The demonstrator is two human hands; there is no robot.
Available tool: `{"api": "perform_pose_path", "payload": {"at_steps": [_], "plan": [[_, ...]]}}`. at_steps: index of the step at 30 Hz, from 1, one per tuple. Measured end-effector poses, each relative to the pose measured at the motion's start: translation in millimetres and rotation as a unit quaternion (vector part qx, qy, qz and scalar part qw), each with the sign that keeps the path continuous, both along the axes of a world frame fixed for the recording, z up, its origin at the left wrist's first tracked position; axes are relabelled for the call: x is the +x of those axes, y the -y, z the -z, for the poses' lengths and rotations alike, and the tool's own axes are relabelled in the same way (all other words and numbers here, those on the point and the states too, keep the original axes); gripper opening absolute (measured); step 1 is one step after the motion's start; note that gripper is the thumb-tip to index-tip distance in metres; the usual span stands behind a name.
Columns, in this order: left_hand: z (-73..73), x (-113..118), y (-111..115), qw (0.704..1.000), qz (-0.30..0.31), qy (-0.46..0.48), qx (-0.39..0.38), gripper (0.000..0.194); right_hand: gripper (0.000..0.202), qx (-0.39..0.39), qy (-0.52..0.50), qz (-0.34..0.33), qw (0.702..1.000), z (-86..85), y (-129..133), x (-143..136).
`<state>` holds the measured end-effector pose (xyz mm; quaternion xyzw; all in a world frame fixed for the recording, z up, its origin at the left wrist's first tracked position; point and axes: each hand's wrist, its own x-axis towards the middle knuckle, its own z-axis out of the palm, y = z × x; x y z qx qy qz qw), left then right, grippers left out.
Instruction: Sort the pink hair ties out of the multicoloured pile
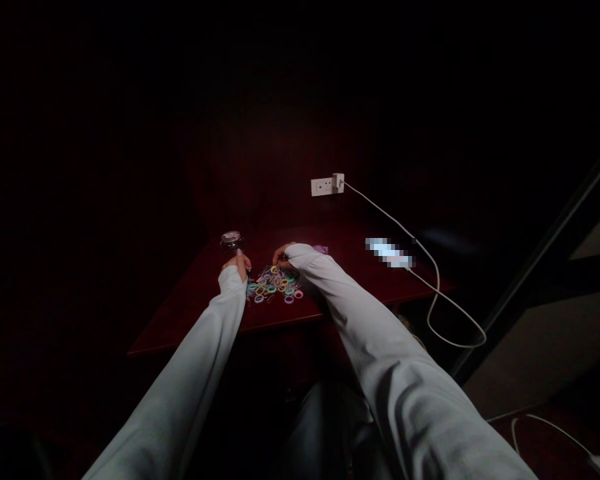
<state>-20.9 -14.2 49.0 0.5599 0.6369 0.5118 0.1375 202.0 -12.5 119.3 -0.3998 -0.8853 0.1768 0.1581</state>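
Small hair ties point(271, 289) in many pastel colours lie in a loose pile on the dark red table point(180, 320). At the left of the pile is my left hand point(238, 264), its fingers curled closed; what they hold, if anything, is hidden. Just beyond it stands a small clear jar point(231, 242) with a pinkish lid. My right hand point(283, 255) reaches over the back of the pile. Its fingertips are pinched at a yellow hair tie point(274, 270). The long white sleeve covers part of this hand.
A purple item point(321, 250) lies behind my right wrist. Farther right, a lit, blurred phone point(387, 253) connects by a white cable point(437, 283) to a charger point(338, 182) in the wall socket point(322, 187). The cable loops past the table's right edge. Surroundings are very dark.
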Motion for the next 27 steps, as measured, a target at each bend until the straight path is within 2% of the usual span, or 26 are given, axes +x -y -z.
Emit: {"api": "perform_pose_path", "payload": {"at_steps": [6,10,14,23,27], "plan": [[0.9,-1.0,0.7,1.000,0.014,0.002,0.011,0.064,0.027,0.007,0.025,0.017,1.000,-0.1,-1.2,5.6],[-1.8,-1.2,2.3,1.000,0.023,0.007,-0.009,0.062,0.027,0.016,0.001,0.031,0.999,-1.0,3.2,6.6],[-0.8,-0.8,0.7,1.000,0.017,0.012,-0.004,0.063,0.025,-0.008,-0.016,0.035,0.999,-4.6,10.9,2.5],[-2.1,-1.9,2.1,0.999,0.030,-0.023,-0.002,0.062,0.017,-0.118,0.017,-0.056,0.991,-18.9,40.3,-23.1],[-2.5,-0.4,3.2,0.999,0.028,-0.028,-0.006,0.061,0.020,-0.115,0.074,-0.057,0.989,-19.6,46.8,-29.4]]}}
